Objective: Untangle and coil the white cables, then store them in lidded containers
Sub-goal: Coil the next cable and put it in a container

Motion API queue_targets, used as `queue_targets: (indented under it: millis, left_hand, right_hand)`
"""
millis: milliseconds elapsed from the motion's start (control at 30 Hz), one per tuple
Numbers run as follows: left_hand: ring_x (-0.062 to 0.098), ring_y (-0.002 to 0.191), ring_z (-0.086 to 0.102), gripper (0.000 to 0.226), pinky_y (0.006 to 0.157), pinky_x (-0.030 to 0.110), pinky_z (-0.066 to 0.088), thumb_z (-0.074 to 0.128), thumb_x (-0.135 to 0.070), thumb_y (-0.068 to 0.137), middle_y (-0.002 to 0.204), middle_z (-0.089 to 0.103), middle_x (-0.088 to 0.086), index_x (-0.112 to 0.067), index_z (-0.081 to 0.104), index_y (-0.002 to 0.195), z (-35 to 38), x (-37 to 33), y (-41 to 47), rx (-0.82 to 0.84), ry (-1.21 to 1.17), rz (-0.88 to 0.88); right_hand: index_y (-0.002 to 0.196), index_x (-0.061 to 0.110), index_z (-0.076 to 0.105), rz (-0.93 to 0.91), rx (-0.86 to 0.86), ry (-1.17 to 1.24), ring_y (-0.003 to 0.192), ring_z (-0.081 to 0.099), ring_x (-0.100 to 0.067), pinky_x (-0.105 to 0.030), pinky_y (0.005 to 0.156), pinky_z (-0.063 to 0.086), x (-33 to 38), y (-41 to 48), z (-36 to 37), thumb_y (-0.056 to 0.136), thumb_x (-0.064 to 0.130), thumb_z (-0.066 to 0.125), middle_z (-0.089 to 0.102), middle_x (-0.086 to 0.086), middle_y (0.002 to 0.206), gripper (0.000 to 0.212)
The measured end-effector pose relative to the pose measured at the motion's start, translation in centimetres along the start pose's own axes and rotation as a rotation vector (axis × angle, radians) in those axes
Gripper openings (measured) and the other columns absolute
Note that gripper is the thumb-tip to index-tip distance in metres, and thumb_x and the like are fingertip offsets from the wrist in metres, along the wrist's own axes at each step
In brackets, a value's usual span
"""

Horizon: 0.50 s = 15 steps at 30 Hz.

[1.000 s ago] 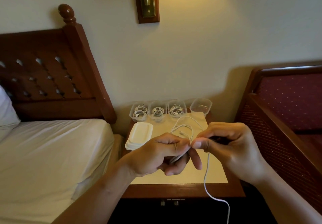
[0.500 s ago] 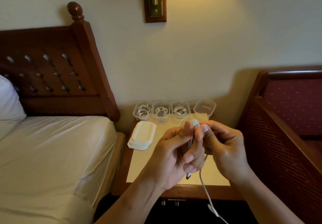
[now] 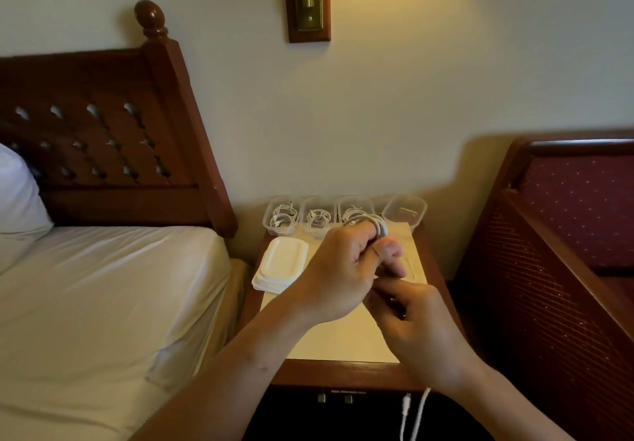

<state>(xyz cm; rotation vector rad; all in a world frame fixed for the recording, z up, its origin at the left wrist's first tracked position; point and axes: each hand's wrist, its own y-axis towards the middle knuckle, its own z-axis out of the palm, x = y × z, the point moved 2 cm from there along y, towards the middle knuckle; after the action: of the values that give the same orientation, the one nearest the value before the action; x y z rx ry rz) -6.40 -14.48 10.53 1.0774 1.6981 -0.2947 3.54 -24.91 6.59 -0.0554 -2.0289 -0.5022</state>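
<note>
left hand (image 3: 339,269) — grips cable coil (image 3: 380,226) | right hand (image 3: 417,331) — holds cable tail (image 3: 422,405)

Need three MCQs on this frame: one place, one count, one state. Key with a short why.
1. The stack of white plastic lids sits: A) on the wooden nightstand B) on the bed C) on the red chair
2. How many clear plastic containers hold coiled white cables? A) one B) three C) four
3. The loose white cable is: A) flat on the nightstand B) looped round fingers of the left hand C) in a container
Key: 1A, lids rest on its top; 2B, the rightmost container holds no coil; 3B, loops circle the left fingers, right hand grips the tail.
</note>
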Motion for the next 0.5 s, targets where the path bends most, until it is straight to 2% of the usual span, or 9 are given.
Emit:
queue_targets:
  millis: [67,133,200,233,300,367,433,500]
  left_hand:
    - [0.007,0.087,0.071,0.017,0.081,0.032,0.06,0.053,-0.013,0.107,0.094,0.075,0.002,-0.004,0.067,0.101,-0.3,0.8,0.0,0.069,0.263,0.016]
    - [0.007,0.075,0.062,0.014,0.069,0.035,0.056,0.055,-0.01,0.105,0.086,0.067,-0.002,-0.006,0.064,0.094,-0.7,1.4,-0.1,0.172,0.42,-0.006]
    - [0.007,0.064,0.055,0.023,0.065,0.038,0.049,0.053,-0.017,0.107,0.07,0.059,-0.013,-0.009,0.061,0.087,-1.3,1.9,-0.4,0.244,0.434,-0.051]
    - [0.006,0.059,0.052,0.029,0.064,0.037,0.045,0.05,-0.023,0.109,0.063,0.057,-0.014,-0.01,0.061,0.086,-1.5,2.2,-0.6,0.269,0.375,-0.084]
    - [0.008,0.051,0.044,0.044,0.063,0.033,0.041,0.041,-0.036,0.111,0.052,0.052,-0.008,-0.007,0.066,0.089,-1.5,2.5,-1.3,0.335,0.097,-0.165]
    - [0.018,0.047,0.037,0.053,0.061,0.036,0.036,0.035,-0.039,0.111,0.049,0.045,0.005,-0.01,0.072,0.087,-1.0,2.5,-2.1,0.408,-0.177,-0.205]
    - [0.018,0.046,0.031,0.055,0.058,0.038,0.031,0.033,-0.039,0.112,0.049,0.041,0.007,-0.009,0.071,0.086,-0.5,2.4,-2.7,0.457,-0.331,-0.219]
    - [0.014,0.043,0.025,0.054,0.052,0.03,0.027,0.034,-0.041,0.11,0.048,0.038,0.0,-0.003,0.068,0.094,-0.1,2.0,-3.2,0.475,-0.53,-0.229]
  right_hand:
    - [0.087,0.026,0.078,-0.039,0.047,-0.085,0.054,0.044,-0.011,-0.026,0.051,0.034,0.2,-0.1,-0.7,0.098,0.016,0.069,0.064,0.012,0.065,0.018]
    - [0.082,0.03,0.077,-0.087,0.075,-0.173,0.056,0.05,-0.009,-0.023,0.051,0.037,0.5,0.0,-1.7,0.097,0.025,0.071,0.063,0.019,0.066,0.017]
    - [0.083,0.028,0.078,-0.141,0.035,-0.242,0.058,0.055,-0.014,-0.033,0.051,0.044,0.8,0.1,-2.9,0.095,0.037,0.07,0.065,0.014,0.067,0.017]
    - [0.084,0.027,0.08,-0.181,-0.005,-0.272,0.058,0.057,-0.015,-0.033,0.051,0.046,1.0,0.2,-3.5,0.093,0.041,0.071,0.066,0.013,0.067,0.02]
    - [0.086,0.026,0.083,-0.261,-0.074,-0.294,0.06,0.06,-0.009,-0.019,0.051,0.043,1.4,0.4,-4.4,0.089,0.039,0.075,0.067,0.018,0.069,0.015]
    - [0.087,0.023,0.084,-0.306,-0.12,-0.281,0.061,0.059,-0.003,-0.008,0.056,0.037,1.7,0.6,-5.0,0.085,0.031,0.08,0.065,0.022,0.071,0.009]
    - [0.089,0.019,0.083,-0.348,-0.14,-0.249,0.063,0.06,-0.002,-0.006,0.059,0.038,1.6,1.0,-5.4,0.086,0.028,0.084,0.065,0.021,0.075,0.009]
    - [0.091,0.017,0.083,-0.391,-0.164,-0.176,0.065,0.064,-0.007,-0.011,0.059,0.043,1.5,1.4,-5.6,0.087,0.028,0.082,0.069,0.018,0.079,0.011]
